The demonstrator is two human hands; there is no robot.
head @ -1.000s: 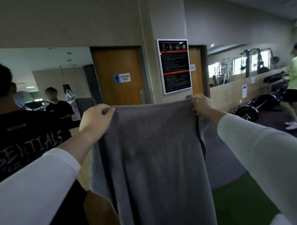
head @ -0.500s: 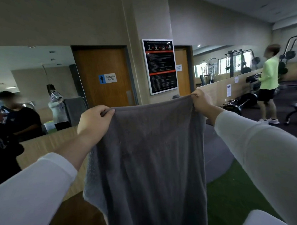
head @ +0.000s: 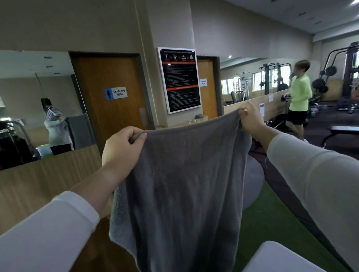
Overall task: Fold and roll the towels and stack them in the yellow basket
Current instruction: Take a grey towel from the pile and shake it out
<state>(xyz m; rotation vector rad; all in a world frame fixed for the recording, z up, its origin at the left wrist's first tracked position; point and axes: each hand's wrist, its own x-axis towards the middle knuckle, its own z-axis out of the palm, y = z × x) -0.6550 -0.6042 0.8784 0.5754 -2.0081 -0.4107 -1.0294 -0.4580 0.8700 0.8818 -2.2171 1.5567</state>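
As our gaze has swung to the right over the last second, the head view lists as follows.

Towel (head: 187, 196): grey, held up in front of us and hanging long. Its top edge is stretched between both hands and its lower end runs off the near edge. A paler layer shows behind its left side, so we judge it may already be doubled once. No rolling has begun.

Left hand (head: 122, 150): clenched round the top left corner, thumb over the hem.

Right hand (head: 252, 122): pinching the top right corner, a little higher and farther off than the left.

Change: grip and spread are as they were. The person in black at near left has gone from view, and more of a white surface (head: 280, 260) has come in at near right. We judge that we are turning towards somewhere to lay the towel flat, with the fold itself no further on.

Yellow basket: not in view.

Surroundings:
- Far left: a mirror (head: 20, 90).
- Far centre: a wooden door (head: 96, 122) signed as a changing room, and a black poster (head: 180, 78).
- Far right: a person in a lime top (head: 300, 91) among weight machines.
- Near right: green turf (head: 265, 224).

Obstructions: nothing touches the towel, though it hides whatever lies directly below our hands.
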